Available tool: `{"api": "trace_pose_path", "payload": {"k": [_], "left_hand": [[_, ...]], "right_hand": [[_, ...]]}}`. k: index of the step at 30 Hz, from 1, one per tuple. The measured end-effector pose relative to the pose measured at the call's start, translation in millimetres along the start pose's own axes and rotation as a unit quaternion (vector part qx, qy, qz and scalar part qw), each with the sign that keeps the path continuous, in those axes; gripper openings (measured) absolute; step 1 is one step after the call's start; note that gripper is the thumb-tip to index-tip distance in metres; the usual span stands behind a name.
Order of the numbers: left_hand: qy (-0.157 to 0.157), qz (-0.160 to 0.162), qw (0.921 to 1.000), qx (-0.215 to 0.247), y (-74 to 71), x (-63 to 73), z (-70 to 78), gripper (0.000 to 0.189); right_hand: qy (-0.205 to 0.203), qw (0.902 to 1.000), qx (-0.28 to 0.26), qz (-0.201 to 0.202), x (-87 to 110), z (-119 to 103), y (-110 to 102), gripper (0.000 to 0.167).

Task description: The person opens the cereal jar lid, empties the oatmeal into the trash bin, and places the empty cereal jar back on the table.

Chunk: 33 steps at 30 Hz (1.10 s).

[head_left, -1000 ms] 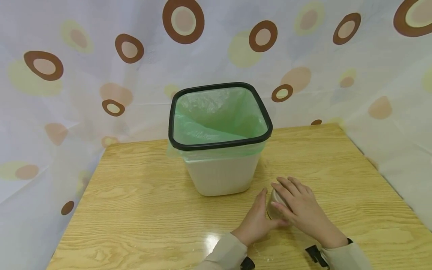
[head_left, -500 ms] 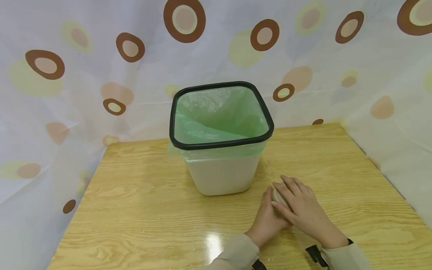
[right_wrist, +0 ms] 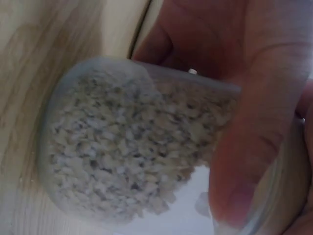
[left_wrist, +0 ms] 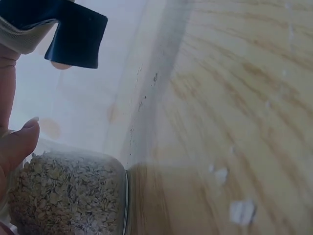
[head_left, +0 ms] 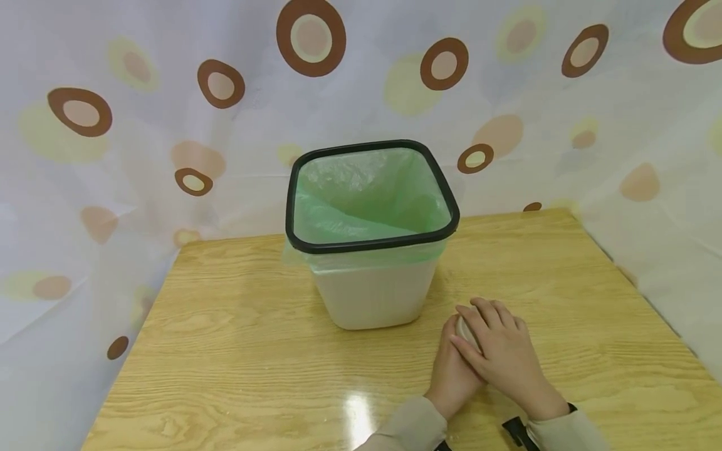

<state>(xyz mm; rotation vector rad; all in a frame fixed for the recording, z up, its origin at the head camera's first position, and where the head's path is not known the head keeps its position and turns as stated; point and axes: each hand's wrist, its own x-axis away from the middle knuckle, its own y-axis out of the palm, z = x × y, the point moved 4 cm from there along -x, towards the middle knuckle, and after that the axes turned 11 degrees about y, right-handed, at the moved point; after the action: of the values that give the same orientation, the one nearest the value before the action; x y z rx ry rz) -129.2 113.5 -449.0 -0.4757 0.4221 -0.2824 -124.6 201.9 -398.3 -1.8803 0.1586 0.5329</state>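
A clear jar (right_wrist: 117, 147) partly filled with pale flakes that look like oats stands on the table, also visible at the lower left of the left wrist view. In the head view only its pale lid (head_left: 467, 335) shows between the hands. My left hand (head_left: 452, 373) grips the jar's body from the near left side. My right hand (head_left: 504, 354) lies over the top, fingers and thumb curved round the lid. The fingers' far sides are hidden in the head view.
A white bin (head_left: 372, 297) with a black rim and green liner bag (head_left: 366, 213) stands behind and left of the hands. Small white bits (left_wrist: 243, 211) lie on the wooden table (head_left: 225, 351). A patterned sheet (head_left: 350, 113) hangs behind and at the sides.
My left hand has moved right and closed in round the jar, partly under the right hand. My right hand has stayed on the lid, shifting only slightly. The bin has not moved.
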Motion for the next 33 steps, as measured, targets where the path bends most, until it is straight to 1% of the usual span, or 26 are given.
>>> {"api": "trace_pose_path", "payload": {"k": [3, 5, 10, 12, 16, 19, 21, 23, 25, 27, 30, 32, 33], "left_hand": [[-0.003, 0.001, 1.0, 0.004, -0.7, -1.7, -1.8, 0.078], [-0.013, 0.001, 0.9998, 0.012, -1.0, -2.7, -3.4, 0.077], [-0.039, -0.006, 0.9987, 0.031, -1.3, -3.0, -6.8, 0.08], [-0.036, -0.013, 0.9987, 0.033, -1.9, -3.4, -6.8, 0.08], [-0.037, -0.031, 0.9972, 0.056, -4.1, -3.7, -6.6, 0.08], [-0.054, -0.043, 0.9951, 0.071, -5.2, -3.1, -7.1, 0.081], [-0.06, -0.046, 0.9945, 0.072, -5.8, -2.9, -7.2, 0.082], [-0.059, -0.05, 0.995, 0.063, -5.9, -3.3, -7.5, 0.083], [-0.051, -0.054, 0.9958, 0.053, -5.9, -3.9, -7.2, 0.085], [-0.037, -0.063, 0.9969, 0.028, -5.3, -5.2, -6.7, 0.087], [-0.023, -0.071, 0.9972, 0.0, -4.7, -6.6, -5.7, 0.085], [-0.013, -0.073, 0.997, -0.022, -4.8, -7.4, -4.7, 0.081], [-0.013, -0.072, 0.997, -0.024, -4.7, -7.4, -4.7, 0.079]], "right_hand": [[0.003, 0.9999, 0.0, 0.015, 0.3, 1, 1, 0.049], [-0.002, 0.9996, -0.005, 0.028, 0.3, 1, 1, 0.051], [-0.032, 0.9975, -0.022, 0.059, 0.8, 2, 3, 0.059], [-0.044, 0.9965, -0.03, 0.064, 1.2, 3, 3, 0.06], [-0.074, 0.9942, -0.047, 0.062, 1.4, 5, 2, 0.058], [-0.096, 0.9926, -0.048, 0.058, 1.1, 6, 2, 0.057], [-0.106, 0.9921, -0.042, 0.054, 0.8, 7, 2, 0.057], [-0.107, 0.9928, -0.032, 0.043, 0.3, 7, 1, 0.056], [-0.1, 0.9945, -0.02, 0.021, -0.3, 6, -1, 0.053], [-0.077, 0.997, -0.003, -0.01, -0.6, 4, -4, 0.052], [-0.015, 0.998, 0.028, -0.055, -0.6, 0, -9, 0.055], [0.027, 0.9961, 0.041, -0.074, -0.3, -2, -11, 0.058], [0.042, 0.9951, 0.045, -0.077, -0.1, -3, -11, 0.059]]}}
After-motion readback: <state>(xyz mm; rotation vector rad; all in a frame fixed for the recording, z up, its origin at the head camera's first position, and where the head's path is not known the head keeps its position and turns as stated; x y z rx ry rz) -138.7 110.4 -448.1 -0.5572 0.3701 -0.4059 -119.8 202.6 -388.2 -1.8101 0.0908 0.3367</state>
